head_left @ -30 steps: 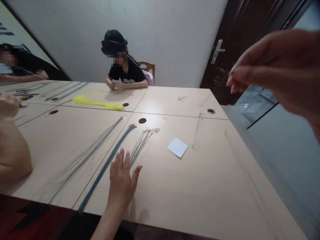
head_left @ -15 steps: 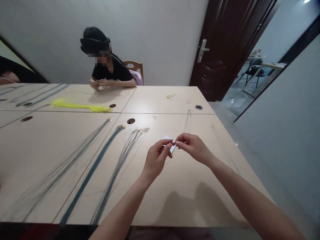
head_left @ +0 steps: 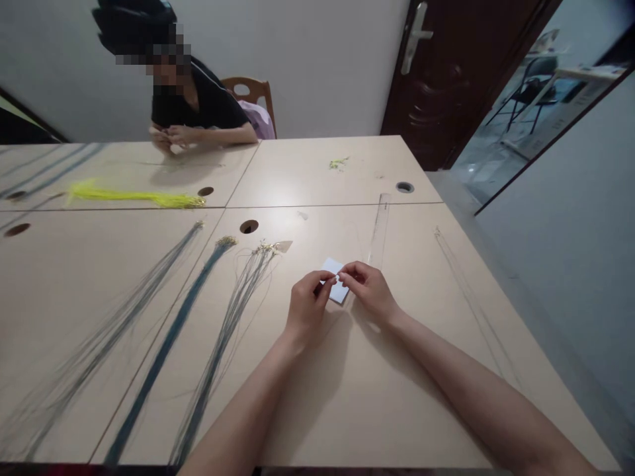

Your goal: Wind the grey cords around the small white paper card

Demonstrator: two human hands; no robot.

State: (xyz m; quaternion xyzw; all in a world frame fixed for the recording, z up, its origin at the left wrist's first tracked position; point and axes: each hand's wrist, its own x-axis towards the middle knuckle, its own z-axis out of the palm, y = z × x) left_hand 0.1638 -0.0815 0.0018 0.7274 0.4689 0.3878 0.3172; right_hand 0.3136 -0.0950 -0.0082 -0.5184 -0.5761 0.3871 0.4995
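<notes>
My left hand (head_left: 308,303) and my right hand (head_left: 368,289) meet over a small white card (head_left: 339,293) on the table. Thumb and forefinger of each hand are pinched together, with the fingertips almost touching. What they pinch is too small to make out. Just beyond my right hand lies a clear ruler (head_left: 380,228). Left of my hands, a loose bundle of grey-blue cords (head_left: 233,317) with gold-coloured ends rests beside a small pointed, flat piece (head_left: 284,246).
A dense blue bundle (head_left: 176,337) and a thin grey bundle (head_left: 124,329) lie further left, with yellow cords (head_left: 136,194) behind. Thin strands (head_left: 464,287) lie right. Yellow-green scraps (head_left: 338,162) are at the back. Across the table sits a person (head_left: 198,99) in black.
The view has tilted down and shifted. Both hands have come lower toward the table, and more of the white card shows beneath them.
</notes>
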